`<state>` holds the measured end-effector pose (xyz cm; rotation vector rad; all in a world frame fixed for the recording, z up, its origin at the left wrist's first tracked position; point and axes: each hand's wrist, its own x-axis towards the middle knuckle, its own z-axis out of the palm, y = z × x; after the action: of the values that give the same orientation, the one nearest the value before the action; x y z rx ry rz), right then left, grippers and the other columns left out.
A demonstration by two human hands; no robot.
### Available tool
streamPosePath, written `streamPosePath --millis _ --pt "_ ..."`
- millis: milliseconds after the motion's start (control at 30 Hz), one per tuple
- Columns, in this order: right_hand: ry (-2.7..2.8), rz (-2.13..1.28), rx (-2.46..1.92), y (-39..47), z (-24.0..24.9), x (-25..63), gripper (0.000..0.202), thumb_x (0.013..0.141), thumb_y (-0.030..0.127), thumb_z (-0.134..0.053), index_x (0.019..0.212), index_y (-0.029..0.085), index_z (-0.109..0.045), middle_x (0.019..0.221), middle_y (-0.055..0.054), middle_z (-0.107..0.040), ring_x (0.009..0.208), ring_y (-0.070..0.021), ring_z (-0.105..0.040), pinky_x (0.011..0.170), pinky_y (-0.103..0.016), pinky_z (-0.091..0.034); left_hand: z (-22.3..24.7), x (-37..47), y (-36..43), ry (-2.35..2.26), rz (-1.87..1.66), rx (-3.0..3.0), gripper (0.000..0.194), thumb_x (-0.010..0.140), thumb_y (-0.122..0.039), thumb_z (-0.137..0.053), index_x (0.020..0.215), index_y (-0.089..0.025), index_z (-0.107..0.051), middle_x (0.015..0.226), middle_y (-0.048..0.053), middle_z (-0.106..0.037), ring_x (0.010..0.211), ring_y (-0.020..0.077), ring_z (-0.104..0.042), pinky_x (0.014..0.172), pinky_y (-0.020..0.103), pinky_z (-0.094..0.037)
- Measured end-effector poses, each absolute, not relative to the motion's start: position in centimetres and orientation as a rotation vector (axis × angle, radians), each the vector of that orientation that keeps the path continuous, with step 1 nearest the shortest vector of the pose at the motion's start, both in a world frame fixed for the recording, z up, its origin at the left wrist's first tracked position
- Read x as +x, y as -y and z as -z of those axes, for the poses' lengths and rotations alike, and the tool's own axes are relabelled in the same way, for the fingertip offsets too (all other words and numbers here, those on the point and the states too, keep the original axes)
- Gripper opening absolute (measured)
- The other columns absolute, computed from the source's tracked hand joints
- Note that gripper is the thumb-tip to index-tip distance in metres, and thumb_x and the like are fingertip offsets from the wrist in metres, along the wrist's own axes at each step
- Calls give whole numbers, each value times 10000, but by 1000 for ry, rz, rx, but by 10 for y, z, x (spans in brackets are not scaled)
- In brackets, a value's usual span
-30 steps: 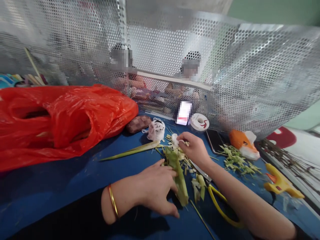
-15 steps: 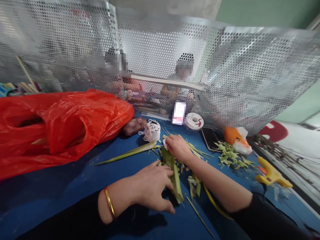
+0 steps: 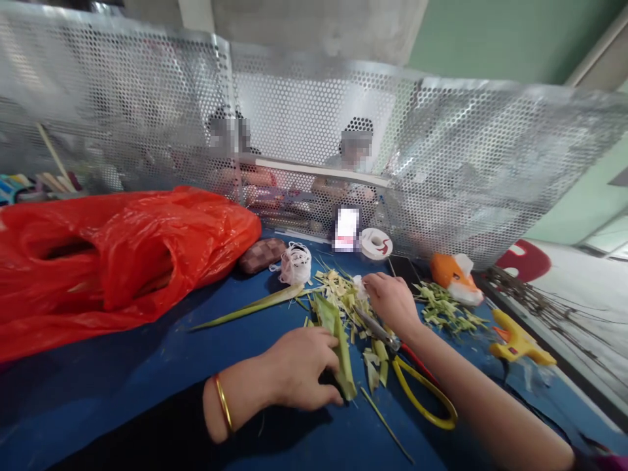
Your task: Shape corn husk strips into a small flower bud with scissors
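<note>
My left hand [image 3: 299,369], with a gold bangle at the wrist, rests palm down at the lower middle, its fingers apart and touching the edge of a folded green leaf [image 3: 342,356]. My right hand [image 3: 392,304] pinches a small crumpled white piece [image 3: 360,288] above a heap of leaf scraps [image 3: 338,291]. Beneath the right wrist lie scissors or shears [image 3: 426,407] with yellow and red handles, partly hidden by the forearm. One long green leaf [image 3: 250,306] points left from the heap.
A red plastic bag [image 3: 196,229] fills the left side. White string [image 3: 296,263], a ribbon spool [image 3: 376,244], a lit phone [image 3: 347,227], an orange packet [image 3: 456,278] and a yellow glue gun [image 3: 520,340] lie around. Behind perforated metal [image 3: 314,104] sit people.
My right hand has moved right with the white piece, off the folded leaf, uncovering the scraps and the yellow-handled tool. My left hand stays by the leaf. The view has shifted slightly.
</note>
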<state>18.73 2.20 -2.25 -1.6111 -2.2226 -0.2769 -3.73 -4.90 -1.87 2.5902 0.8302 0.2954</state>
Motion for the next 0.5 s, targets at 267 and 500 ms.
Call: streamPosePath --millis 267,500 --pt "2147 149 -1526 21 21 183 212 903 145 -448 936 199 -651 935 -45 -725 815 -190 -649 701 -279 -379 27 -32 50 -769 -309 2803 173 807 -64 -474 770 -168 -607 835 58 -660 865 200 -632 764 291 -478" --pt "2429 17 -1274 33 22 153 162 842 106 -542 858 200 -673 843 -26 -694 825 -178 -619 759 -287 -369 20 -39 54 -782 -233 2768 172 749 -52 -499 778 -185 -606 849 27 -680 829 176 -656 728 251 -480"
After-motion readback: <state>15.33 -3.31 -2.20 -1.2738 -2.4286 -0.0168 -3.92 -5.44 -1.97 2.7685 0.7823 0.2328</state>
